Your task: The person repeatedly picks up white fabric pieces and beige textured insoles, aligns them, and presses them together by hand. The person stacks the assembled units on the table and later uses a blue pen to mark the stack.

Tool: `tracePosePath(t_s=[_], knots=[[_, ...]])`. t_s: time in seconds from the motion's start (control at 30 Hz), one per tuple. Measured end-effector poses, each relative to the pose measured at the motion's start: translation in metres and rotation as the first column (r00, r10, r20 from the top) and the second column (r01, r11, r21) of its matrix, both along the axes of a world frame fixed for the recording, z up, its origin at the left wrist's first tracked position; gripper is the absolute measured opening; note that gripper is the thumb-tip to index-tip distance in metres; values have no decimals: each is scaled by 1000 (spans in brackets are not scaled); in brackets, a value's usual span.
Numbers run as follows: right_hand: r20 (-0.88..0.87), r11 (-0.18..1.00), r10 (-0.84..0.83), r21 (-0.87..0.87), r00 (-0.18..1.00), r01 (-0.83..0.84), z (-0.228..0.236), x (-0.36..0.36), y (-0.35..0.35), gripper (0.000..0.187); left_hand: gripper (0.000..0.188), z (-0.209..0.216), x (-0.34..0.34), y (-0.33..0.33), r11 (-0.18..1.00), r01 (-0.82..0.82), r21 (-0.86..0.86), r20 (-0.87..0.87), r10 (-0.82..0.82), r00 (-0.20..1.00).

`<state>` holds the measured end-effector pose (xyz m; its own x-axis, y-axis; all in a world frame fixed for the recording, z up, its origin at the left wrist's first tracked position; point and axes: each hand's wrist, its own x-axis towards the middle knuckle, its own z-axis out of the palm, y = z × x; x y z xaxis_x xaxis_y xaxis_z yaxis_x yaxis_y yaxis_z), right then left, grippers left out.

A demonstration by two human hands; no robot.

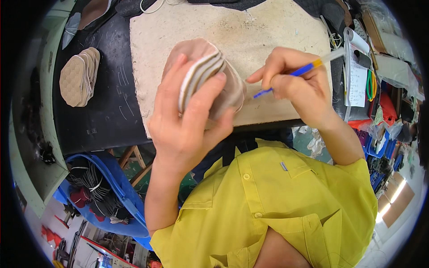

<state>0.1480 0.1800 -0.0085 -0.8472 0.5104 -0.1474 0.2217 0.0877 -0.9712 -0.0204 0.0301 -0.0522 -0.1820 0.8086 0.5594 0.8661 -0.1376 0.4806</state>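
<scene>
My left hand (181, 123) is wrapped round a small stack of padded fabric pieces (208, 64) with rounded outlines, beige faces and white-edged layers. Its fingers spread over the stack's near side, hiding part of it. The stack is held over the beige board (277, 27), near its front edge. To its right, my right hand (297, 85) pinches a slim pen (306, 69) with a blue body, a yellow band and a clear tail end. The pen's tip points down and left, apart from the stack, and the index finger reaches toward the stack's edge.
On the black tabletop (114, 102) at left lies another pile of quilted beige pieces (76, 82). A blue bin (127, 207) with dark bundled material stands below left. At right are a notepad (356, 82) and green and yellow bands (371, 85). Dark fabric lies along the far edge.
</scene>
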Motion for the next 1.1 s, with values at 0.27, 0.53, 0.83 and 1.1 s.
tracePosePath(t_s=[0.27,0.53,0.83,1.1], knots=[[-110,973,20,232,994,6,-17,-14,-18,7,50,12,-2,-4,992,39,-118,7,-38,999],[-74,998,-35,51,997,39,-9,-3,-13,9,47,-1,-6,0,999,1,50,29,-3,1000],[-145,998,-4,55,989,12,-27,9,-9,8,48,5,4,-8,999,-3,-38,-82,0,997],[-91,964,26,268,995,-1,-36,-12,-30,9,65,2,-4,-4,997,17,78,128,-27,991]])
